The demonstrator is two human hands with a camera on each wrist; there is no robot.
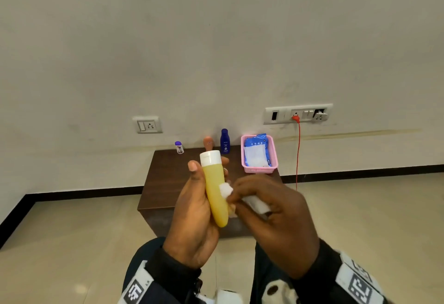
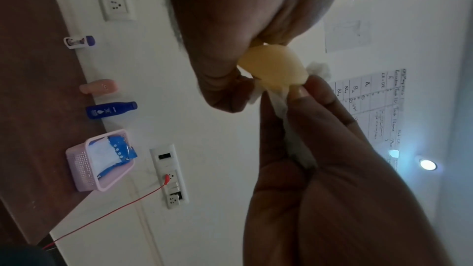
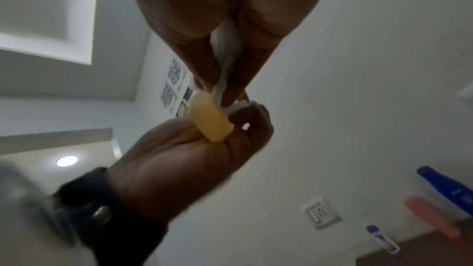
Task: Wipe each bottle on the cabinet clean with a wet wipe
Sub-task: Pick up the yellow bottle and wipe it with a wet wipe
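Note:
My left hand (image 1: 192, 207) grips a yellow bottle (image 1: 215, 190) with a white cap, upright in front of me above the dark wooden cabinet (image 1: 168, 178). My right hand (image 1: 271, 214) pinches a white wet wipe (image 1: 227, 190) and presses it against the bottle's right side near its lower half. In the wrist views the bottle's rounded base (image 2: 274, 68) (image 3: 210, 118) shows with the wipe (image 2: 281, 108) (image 3: 225, 68) wrapped beside it. On the cabinet's back edge stand a small purple-capped bottle (image 1: 179, 147), a peach bottle (image 1: 208, 143) and a blue bottle (image 1: 225, 141).
A pink basket (image 1: 272, 157) holding a blue wet-wipe pack (image 1: 256, 152) sits at the cabinet's back right. A red cable (image 1: 298, 154) hangs from the wall socket (image 1: 298, 113) beside it. Another socket (image 1: 147, 124) is on the wall at left. Tiled floor surrounds the cabinet.

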